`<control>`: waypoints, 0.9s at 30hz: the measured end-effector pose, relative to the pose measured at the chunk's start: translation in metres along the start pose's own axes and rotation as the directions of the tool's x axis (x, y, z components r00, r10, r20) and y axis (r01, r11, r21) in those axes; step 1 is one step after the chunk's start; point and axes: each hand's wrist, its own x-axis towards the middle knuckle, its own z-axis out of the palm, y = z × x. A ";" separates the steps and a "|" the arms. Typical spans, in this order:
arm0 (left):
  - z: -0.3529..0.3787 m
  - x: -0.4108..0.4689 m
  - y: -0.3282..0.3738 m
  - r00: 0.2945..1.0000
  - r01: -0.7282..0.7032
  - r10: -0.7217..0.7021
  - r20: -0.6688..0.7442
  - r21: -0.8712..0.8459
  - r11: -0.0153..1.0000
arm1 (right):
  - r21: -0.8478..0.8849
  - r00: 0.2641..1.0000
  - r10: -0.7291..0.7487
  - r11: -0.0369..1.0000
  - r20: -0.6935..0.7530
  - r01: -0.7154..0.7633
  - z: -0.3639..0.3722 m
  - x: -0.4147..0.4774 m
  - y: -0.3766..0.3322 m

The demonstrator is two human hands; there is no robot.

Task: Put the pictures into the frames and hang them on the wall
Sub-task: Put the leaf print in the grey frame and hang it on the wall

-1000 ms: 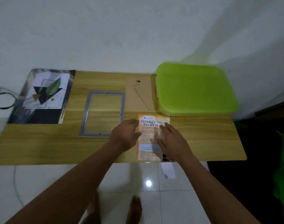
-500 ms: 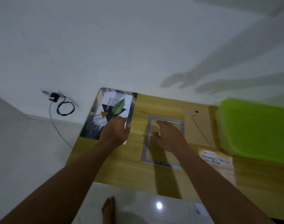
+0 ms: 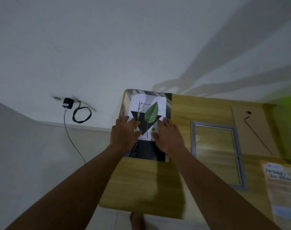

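Note:
A white picture with a green leaf and a black triangle [image 3: 150, 112] lies on a larger dark print [image 3: 146, 150] at the wooden table's far left corner. My left hand [image 3: 124, 132] lies flat on the picture's left edge. My right hand [image 3: 168, 136] lies flat on its right edge, fingers straight. An empty grey frame [image 3: 193, 138] lies to the right. Its brown backing board [image 3: 250, 128] lies beyond it. An orange leaflet with printed text [image 3: 282, 188] sits at the right edge of view.
The wooden table [image 3: 141, 185] stands against a white wall. A green plastic lid [image 3: 290, 113] shows at the far right. A black charger with a coiled cable [image 3: 68, 103] hangs on the wall to the left. My bare foot [image 3: 137, 221] is on the tiled floor.
Both hands left the orange leaflet and moved left. The right hand passed over the grey frame; both now rest on the leaf picture. The camera turned left and up.

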 end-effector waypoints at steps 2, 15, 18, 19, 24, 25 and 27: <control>0.003 0.002 -0.003 0.999 -0.014 0.015 -0.028 0.009 1.000 | -0.011 1.000 0.022 1.000 -0.019 -0.022 0.005 0.001 -0.004; -0.007 0.004 0.008 0.997 0.052 -0.065 -0.033 -0.294 0.954 | 0.193 0.993 0.104 0.977 -0.051 -0.092 -0.014 -0.004 -0.018; 0.001 0.008 0.003 0.995 0.080 -0.093 -0.030 -0.292 0.953 | 0.270 0.989 0.111 0.959 -0.095 -0.082 -0.013 -0.005 -0.022; 0.002 0.008 0.003 0.993 0.096 -0.112 -0.034 -0.306 0.947 | 0.313 0.987 0.116 0.947 -0.112 -0.076 -0.011 -0.005 -0.023; -0.010 0.013 0.010 0.967 0.228 -0.256 -0.009 -0.429 0.874 | 0.504 0.968 0.162 0.862 -0.194 -0.043 -0.005 -0.004 -0.024; -0.013 0.015 0.010 0.957 0.262 -0.290 0.005 -0.444 0.857 | 0.572 0.963 0.192 0.819 -0.188 -0.051 -0.007 -0.003 -0.024; -0.016 0.020 0.009 0.945 0.293 -0.326 0.012 -0.472 0.832 | 0.713 0.959 0.253 0.695 -0.128 -0.088 -0.009 -0.003 -0.023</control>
